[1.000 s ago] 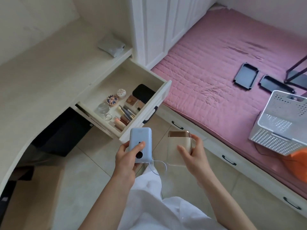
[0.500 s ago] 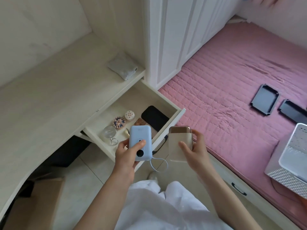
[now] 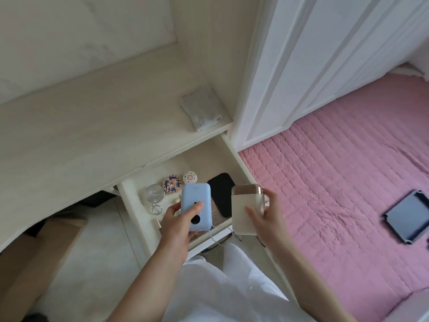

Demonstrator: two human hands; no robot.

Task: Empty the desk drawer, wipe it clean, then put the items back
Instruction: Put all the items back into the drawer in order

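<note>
The cream desk drawer stands pulled open under the desk top. My left hand grips a light blue power bank with a thin white cord, held over the drawer. My right hand holds a beige pouch with a gold-topped device just above the drawer's front right corner. Inside the drawer lie a black case, a patterned round tin, a small white round tin, a clear round mirror with a ring and small cosmetics, partly hidden by the power bank.
A grey folded cloth lies on the desk top by the white wardrobe. A pink quilted mattress lies to the right with a dark tray on it. A cardboard box sits under the desk.
The view has tilted up and left, closing in on the drawer. Both hands now hold their items over the drawer instead of in front of it. The white basket has left the view.
</note>
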